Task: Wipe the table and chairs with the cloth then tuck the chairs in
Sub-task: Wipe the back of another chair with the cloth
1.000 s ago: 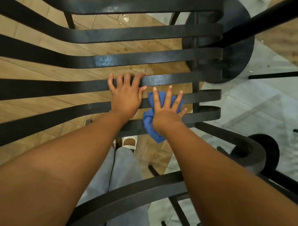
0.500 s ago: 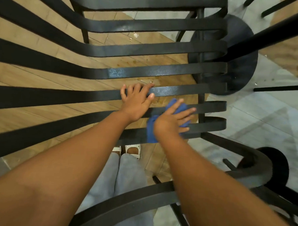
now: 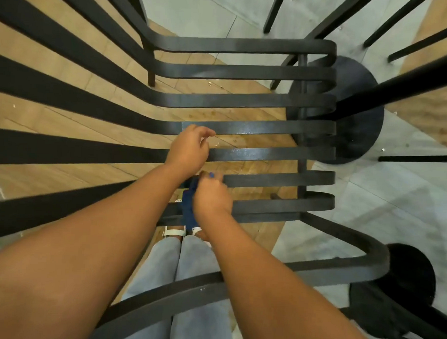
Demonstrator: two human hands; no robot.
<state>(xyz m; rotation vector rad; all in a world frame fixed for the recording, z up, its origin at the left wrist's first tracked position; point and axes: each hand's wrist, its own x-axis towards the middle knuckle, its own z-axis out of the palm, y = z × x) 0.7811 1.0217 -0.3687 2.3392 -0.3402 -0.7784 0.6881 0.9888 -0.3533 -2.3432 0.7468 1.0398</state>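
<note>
Cloth (image 3: 188, 206), dark blue, soft and bunched, is gripped in right hand (image 3: 212, 194) w/ fingers curled round it, hanging between slats at approx 6 o'clock of frame centre. Going L to R: left hand (image 3: 188, 148) is rested on a slat, fingers loosely curled, nothing held. Chair (image 3: 244, 126) seat is made of flat black slats, glossy, bent at 9 o'clock. Step judged: chair wipe in progress; next slat needs cloth pressed flat.
</note>
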